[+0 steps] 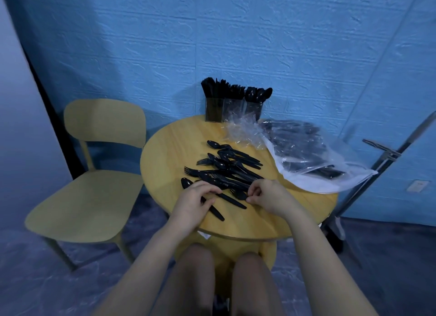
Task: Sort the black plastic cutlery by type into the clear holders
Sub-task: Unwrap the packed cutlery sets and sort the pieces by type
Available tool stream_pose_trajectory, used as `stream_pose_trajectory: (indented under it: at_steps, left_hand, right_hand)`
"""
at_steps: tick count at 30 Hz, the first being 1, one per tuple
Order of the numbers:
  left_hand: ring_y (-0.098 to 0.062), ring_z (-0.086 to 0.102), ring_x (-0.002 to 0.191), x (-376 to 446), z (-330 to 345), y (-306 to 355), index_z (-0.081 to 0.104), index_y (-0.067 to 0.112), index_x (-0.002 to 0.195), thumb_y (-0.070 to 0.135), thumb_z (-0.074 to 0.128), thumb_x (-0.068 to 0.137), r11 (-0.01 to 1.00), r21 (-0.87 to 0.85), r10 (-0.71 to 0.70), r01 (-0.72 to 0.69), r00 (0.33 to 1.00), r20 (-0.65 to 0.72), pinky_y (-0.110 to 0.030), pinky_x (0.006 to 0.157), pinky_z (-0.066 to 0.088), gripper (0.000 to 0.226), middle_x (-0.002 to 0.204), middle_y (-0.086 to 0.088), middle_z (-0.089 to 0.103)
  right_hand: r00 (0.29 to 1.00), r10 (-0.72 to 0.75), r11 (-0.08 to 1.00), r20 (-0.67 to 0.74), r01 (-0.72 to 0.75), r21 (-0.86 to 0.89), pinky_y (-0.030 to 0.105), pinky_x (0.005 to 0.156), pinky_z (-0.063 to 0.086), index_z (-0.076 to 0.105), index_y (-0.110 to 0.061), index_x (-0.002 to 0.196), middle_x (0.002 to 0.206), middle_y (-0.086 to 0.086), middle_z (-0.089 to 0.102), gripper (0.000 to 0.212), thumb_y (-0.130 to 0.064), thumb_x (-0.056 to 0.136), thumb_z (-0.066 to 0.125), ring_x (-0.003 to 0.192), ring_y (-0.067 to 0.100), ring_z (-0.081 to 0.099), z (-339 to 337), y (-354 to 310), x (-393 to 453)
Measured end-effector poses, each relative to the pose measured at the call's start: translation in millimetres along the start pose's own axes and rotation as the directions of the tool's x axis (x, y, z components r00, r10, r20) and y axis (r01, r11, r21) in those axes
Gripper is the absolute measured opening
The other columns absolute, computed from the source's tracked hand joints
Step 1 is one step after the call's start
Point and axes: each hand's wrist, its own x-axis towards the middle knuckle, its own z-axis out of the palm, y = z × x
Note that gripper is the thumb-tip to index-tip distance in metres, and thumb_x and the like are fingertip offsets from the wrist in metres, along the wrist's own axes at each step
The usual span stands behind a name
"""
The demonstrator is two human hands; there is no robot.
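Blue textured wall [236, 44] behind, a round wooden table [169, 150] in front, a yellow chair [94, 174] off to the left. Loose black cutlery [226, 169], spoons and forks, lies heaped mid-table. At the far edge the clear holders [233, 109] stand side by side, already stuffed with black pieces. A clear plastic bag [313, 160] with more cutlery slumps on the right. The left hand [193, 203] curls its fingers over a handle at the near edge of the pile; the right hand [266, 198] looks to be pinching a piece, though the dim light makes it hard to be sure.
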Motion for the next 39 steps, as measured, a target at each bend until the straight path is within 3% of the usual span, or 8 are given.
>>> stream_pose_trajectory:
  at_steps: [3, 8, 15, 19, 25, 32, 35, 39]
  left_hand:
    - [0.0, 0.057, 0.092, -2, -6, 1, 0.069, 0.026, 0.098, 0.003, 0.066, 0.085, 0.994, -0.112, 0.014, -0.021, 0.998, -0.068, -0.003, 0.083, 0.039, 0.026, 0.097, 0.016, 0.06]
    - [0.007, 0.061, 0.092, -5, -18, 11, 0.069, 0.019, 0.103, 0.008, 0.062, 0.089, 0.927, -0.37, -0.103, 0.05, 0.987, -0.126, -0.006, 0.08, 0.045, 0.02, 0.099, 0.012, 0.068]
    - [-0.01, 0.069, 0.092, -16, 5, 33, 0.058, 0.016, 0.118, 0.007, 0.049, 0.095, 0.554, -0.794, -0.217, 0.249, 0.964, 0.151, -0.023, 0.082, 0.055, 0.026, 0.099, 0.001, 0.071]
    - [-0.011, 0.07, 0.075, -19, 0, 28, 0.064, 0.012, 0.108, 0.005, 0.051, 0.094, 0.555, -0.782, -0.363, 0.282, 0.928, 0.077, -0.023, 0.067, 0.057, 0.02, 0.089, -0.003, 0.071]
    - [-0.013, 0.071, 0.079, -16, -20, -2, 0.061, 0.01, 0.11, 0.006, 0.053, 0.094, 0.48, -0.822, -0.526, 0.308, 0.85, 0.012, -0.023, 0.06, 0.057, 0.018, 0.098, -0.007, 0.071]
    - [-0.014, 0.07, 0.075, -10, -23, -4, 0.056, 0.014, 0.111, 0.003, 0.051, 0.094, 0.446, -0.84, -0.537, 0.309, 0.843, 0.025, -0.024, 0.055, 0.056, 0.021, 0.099, -0.009, 0.07]
    - [-0.016, 0.071, 0.076, -8, -24, -3, 0.059, 0.014, 0.109, 0.008, 0.049, 0.097, 0.437, -0.85, -0.553, 0.294, 0.833, 0.004, -0.028, 0.058, 0.058, 0.017, 0.096, -0.008, 0.071]
    - [-0.015, 0.071, 0.073, 0, -23, -1, 0.059, 0.014, 0.105, 0.011, 0.048, 0.098, 0.435, -0.855, -0.559, 0.284, 0.829, -0.009, -0.028, 0.058, 0.058, 0.013, 0.092, -0.007, 0.071]
  right_hand:
    - [0.999, 0.02, 0.989, -0.042, -0.014, 0.147, 0.017, 0.058, 0.041, 0.062, -0.019, 0.091, 0.076, -0.004, 0.058, 0.005, -0.016, 0.088, 0.065, 0.069, 0.008, 0.052, -9, 3, -3]
    - [0.983, 0.002, 0.899, -0.181, 0.077, 0.432, 0.013, 0.067, 0.041, 0.066, -0.019, 0.095, 0.086, -0.003, 0.062, 0.009, -0.019, 0.087, 0.069, 0.082, 0.009, 0.055, -23, -9, -6]
    - [0.973, -0.147, 0.673, -0.179, 0.231, 0.703, 0.016, 0.064, 0.05, 0.065, -0.017, 0.079, 0.074, -0.003, 0.063, 0.009, -0.011, 0.083, 0.071, 0.068, 0.008, 0.058, -5, -60, -7]
    - [0.965, -0.133, 0.726, -0.227, 0.251, 0.64, 0.019, 0.075, 0.05, 0.067, -0.024, 0.086, 0.081, -0.008, 0.066, 0.005, -0.02, 0.084, 0.07, 0.077, 0.005, 0.061, 17, -58, 2]
    - [0.991, -0.045, 0.979, -0.127, 0.069, 0.19, 0.009, 0.06, 0.034, 0.067, -0.024, 0.094, 0.09, -0.011, 0.058, 0.015, -0.031, 0.082, 0.072, 0.079, 0.0, 0.051, 32, -25, 9]
    - [0.968, -0.195, 0.979, -0.16, 0.183, -0.088, 0.026, 0.075, 0.051, 0.07, -0.021, 0.102, 0.092, -0.009, 0.061, 0.015, -0.026, 0.09, 0.062, 0.084, 0.008, 0.057, 33, -25, 7]
    - [0.958, -0.18, 0.983, -0.222, 0.182, -0.009, 0.027, 0.074, 0.053, 0.072, -0.022, 0.094, 0.089, -0.008, 0.067, 0.014, -0.022, 0.091, 0.058, 0.082, 0.008, 0.06, 27, -23, 6]
    - [0.979, -0.026, 0.925, -0.202, 0.101, 0.367, 0.009, 0.063, 0.043, 0.072, -0.024, 0.087, 0.084, -0.012, 0.067, 0.012, -0.021, 0.091, 0.06, 0.079, 0.0, 0.059, 19, -19, 6]
